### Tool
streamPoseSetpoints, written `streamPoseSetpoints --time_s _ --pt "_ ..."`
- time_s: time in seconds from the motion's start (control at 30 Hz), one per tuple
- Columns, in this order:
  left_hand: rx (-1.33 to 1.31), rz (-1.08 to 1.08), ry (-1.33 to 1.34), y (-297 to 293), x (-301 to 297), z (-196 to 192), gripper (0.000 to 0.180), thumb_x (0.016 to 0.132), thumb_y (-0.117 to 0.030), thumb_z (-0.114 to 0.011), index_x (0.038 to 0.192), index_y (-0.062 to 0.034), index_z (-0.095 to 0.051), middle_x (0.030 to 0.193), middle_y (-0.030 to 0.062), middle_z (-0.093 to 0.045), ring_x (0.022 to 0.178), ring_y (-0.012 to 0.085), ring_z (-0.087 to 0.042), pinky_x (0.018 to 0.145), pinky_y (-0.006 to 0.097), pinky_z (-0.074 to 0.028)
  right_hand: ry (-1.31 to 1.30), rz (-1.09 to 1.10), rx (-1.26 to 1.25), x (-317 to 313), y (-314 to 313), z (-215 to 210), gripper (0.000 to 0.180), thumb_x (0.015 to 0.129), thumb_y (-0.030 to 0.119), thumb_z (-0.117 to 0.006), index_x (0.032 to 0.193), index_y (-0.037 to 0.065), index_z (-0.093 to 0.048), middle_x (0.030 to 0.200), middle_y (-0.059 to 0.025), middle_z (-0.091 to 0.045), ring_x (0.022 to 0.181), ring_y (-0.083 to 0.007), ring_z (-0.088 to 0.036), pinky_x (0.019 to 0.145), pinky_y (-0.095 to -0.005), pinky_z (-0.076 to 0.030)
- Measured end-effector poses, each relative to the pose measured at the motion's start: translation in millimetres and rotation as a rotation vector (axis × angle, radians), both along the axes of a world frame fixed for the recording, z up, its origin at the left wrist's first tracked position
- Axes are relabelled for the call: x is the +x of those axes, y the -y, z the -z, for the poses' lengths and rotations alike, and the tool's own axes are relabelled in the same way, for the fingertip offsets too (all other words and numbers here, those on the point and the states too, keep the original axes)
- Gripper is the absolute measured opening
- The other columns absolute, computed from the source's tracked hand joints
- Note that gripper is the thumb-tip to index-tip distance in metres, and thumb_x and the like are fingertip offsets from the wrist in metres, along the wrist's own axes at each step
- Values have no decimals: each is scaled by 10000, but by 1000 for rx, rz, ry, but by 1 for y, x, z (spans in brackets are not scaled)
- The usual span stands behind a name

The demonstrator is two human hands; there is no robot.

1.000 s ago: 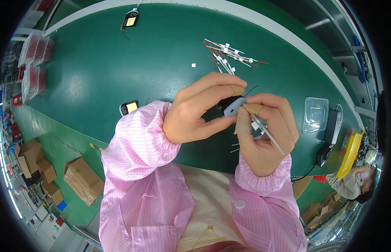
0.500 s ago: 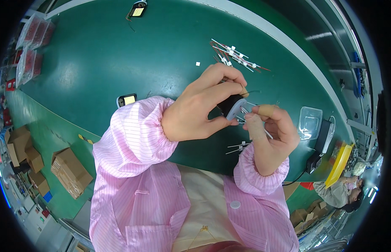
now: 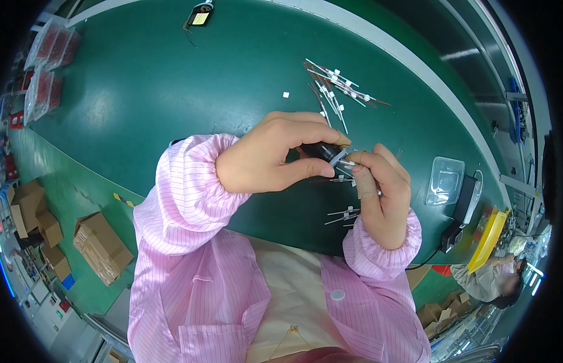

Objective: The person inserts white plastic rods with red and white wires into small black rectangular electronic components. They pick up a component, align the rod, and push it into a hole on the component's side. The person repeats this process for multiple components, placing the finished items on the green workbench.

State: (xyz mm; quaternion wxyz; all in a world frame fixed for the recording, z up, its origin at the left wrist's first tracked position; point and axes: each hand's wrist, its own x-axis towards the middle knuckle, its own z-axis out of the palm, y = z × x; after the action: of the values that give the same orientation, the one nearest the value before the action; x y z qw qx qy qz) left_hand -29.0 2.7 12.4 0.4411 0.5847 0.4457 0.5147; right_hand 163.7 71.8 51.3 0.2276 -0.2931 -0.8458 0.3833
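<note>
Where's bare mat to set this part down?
The widest bare green mat lies left of the wire pile, between the bagged red parts and the left hand. It is crowded around the right hand, with loose wires and the clear tray.

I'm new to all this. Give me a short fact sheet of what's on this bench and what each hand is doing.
Surface: green workbench
Left hand: pinches a small black cylindrical part between thumb and fingers
Right hand: holds thin wire leads with white tags against that part
Far pile: more tagged wires beyond the hands
Near pile: a few tagged wires by the right hand
Right side: clear plastic tray
Clothing: pink striped sleeves
Below bench, left: cardboard boxes
</note>
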Motion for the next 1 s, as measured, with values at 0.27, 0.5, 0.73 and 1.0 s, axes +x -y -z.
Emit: streamPoseSetpoints --time_s 0.27,0.5,0.73,1.0 --pt "123 -85 -191 -2 6 8 322 697 -46 -796 975 40 -657 827 136 -637 704 264 -601 698 337 -505 12 -17 -162 6 -4 13 38 840 -2 -603 822 -30 -621 651 -135 -550 523 -276 -534 509 -350 -408" --pt "125 -188 -172 0 19 7 351 668 -19 -797 985 39 -657 835 144 -633 697 263 -607 627 314 -495 46 112 0 -2 9 8 27 829 -15 -600 820 -40 -607 684 -171 -575 563 -337 -563 519 -375 -428" --pt "69 -95 -297 3 3 -12 288 707 -38 -775 963 27 -661 838 115 -634 704 256 -608 626 307 -486 47 47 -58 -5 13 4 89 837 -17 -599 922 -37 -618 670 -142 -560 535 -276 -545 524 -351 -432" --pt "-105 -595 -783 7 -116 -14 218 885 -191 -643 853 25 -650 903 122 -657 769 167 -614 671 269 -483 114 181 99 13 3 -6 237 815 12 -640 1045 -33 -604 845 -151 -576 733 -281 -582 660 -358 -464"
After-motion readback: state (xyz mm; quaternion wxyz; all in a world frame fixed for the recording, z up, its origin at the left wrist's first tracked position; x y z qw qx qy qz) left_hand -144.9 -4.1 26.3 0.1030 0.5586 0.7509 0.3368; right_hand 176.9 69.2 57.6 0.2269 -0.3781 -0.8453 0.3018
